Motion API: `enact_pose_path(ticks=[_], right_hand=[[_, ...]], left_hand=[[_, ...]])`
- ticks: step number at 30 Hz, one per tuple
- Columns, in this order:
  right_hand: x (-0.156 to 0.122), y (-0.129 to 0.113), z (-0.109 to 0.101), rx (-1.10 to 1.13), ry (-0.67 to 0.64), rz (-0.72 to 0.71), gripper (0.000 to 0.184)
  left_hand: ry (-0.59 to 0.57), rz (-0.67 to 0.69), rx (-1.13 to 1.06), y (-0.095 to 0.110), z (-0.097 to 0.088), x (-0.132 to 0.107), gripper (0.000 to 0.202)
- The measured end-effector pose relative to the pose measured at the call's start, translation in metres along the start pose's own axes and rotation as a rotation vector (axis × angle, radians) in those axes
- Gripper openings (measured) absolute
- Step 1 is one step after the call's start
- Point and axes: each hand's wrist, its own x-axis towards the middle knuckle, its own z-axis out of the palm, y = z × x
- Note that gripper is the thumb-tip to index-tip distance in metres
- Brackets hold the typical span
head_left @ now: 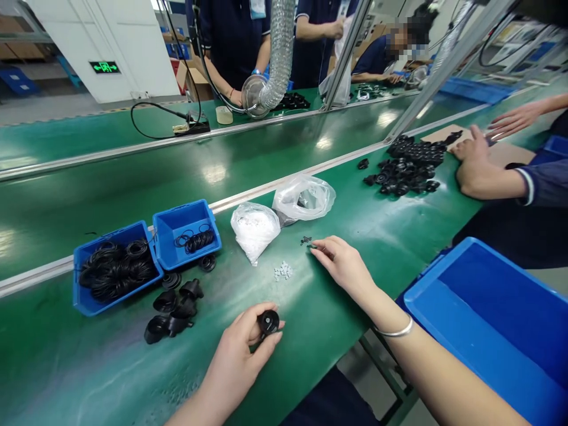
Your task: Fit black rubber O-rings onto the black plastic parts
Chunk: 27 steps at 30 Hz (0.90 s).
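Observation:
My left hand (248,343) is closed round a black round plastic part (268,321), its open end facing up with a small light spot at the centre. Thumb and fingertips of my right hand (339,260) are pinched together beside a small pile of tiny black pieces (306,240); whatever is between them is too small to make out. Between the hands lies a scatter of small white pieces (283,271). Behind it stand a plastic bag of white pieces (255,228) and an open clear bag (317,198) with something dark inside.
Two blue bins hold black rings: a fuller one (84,299) and a smaller one (164,228). Black cup-shaped parts (177,310) lie before them. A large blue crate (483,331) is at right. A co-worker's hands (477,154) work near a heap of black parts (403,171).

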Motion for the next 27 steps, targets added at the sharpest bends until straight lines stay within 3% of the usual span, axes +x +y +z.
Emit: enact_pose_path(ticks=[5, 9, 14, 18, 27], right_hand=[[0.004, 0.005, 0.014, -0.069, -0.022, -0.06, 0.025], [0.002, -0.003, 0.013, -0.074, -0.03, -0.096, 0.025], [-0.019, -0.053, -0.002, 0.284, -0.095, -0.19, 0.011], [-0.044, -0.096, -0.001, 0.398, -0.211, -0.314, 0.018], [-0.048, -0.108, 0.007, 0.201, -0.206, -0.412, 0.016]], left_hand=[[-0.009, -0.049, -0.09, 0.001, 0.0, 0.003, 0.029], [-0.006, -0.077, -0.168, 0.003, -0.001, 0.003, 0.029], [-0.011, -0.094, -0.193, 0.002, -0.002, 0.004, 0.033], [0.025, -0.091, -0.017, 0.002, -0.003, 0.004, 0.036], [0.044, -0.041, 0.107, 0.004, -0.005, 0.003, 0.04]])
